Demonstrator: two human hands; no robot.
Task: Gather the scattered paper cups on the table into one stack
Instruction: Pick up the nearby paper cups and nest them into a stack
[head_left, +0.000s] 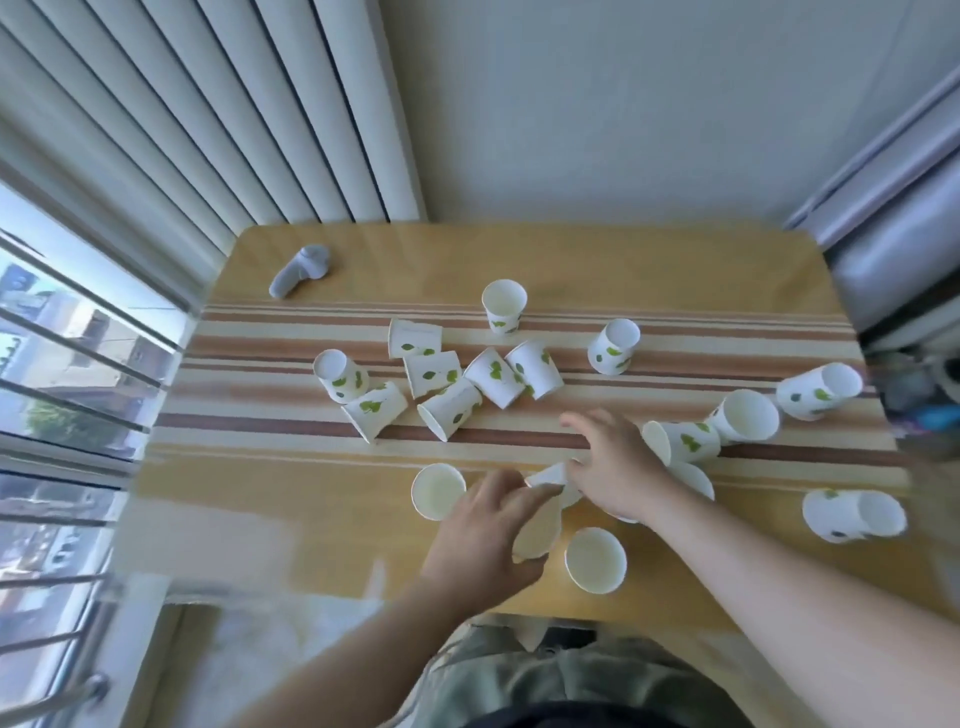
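White paper cups with green leaf prints lie scattered over the table. My left hand is closed around one upright cup near the front edge. My right hand rests with fingers spread on a tipped cup just above it, touching it. Upright cups stand on each side of my hands, one to the left and one to the lower right. A cluster of tipped cups lies mid-table. More cups lie to the right, and a short nested pair lies at the far right.
A grey handle-shaped device lies at the table's back left corner. A window with bars runs along the left, vertical blinds hang behind. Grey furniture stands at the right edge. A striped runner crosses the table.
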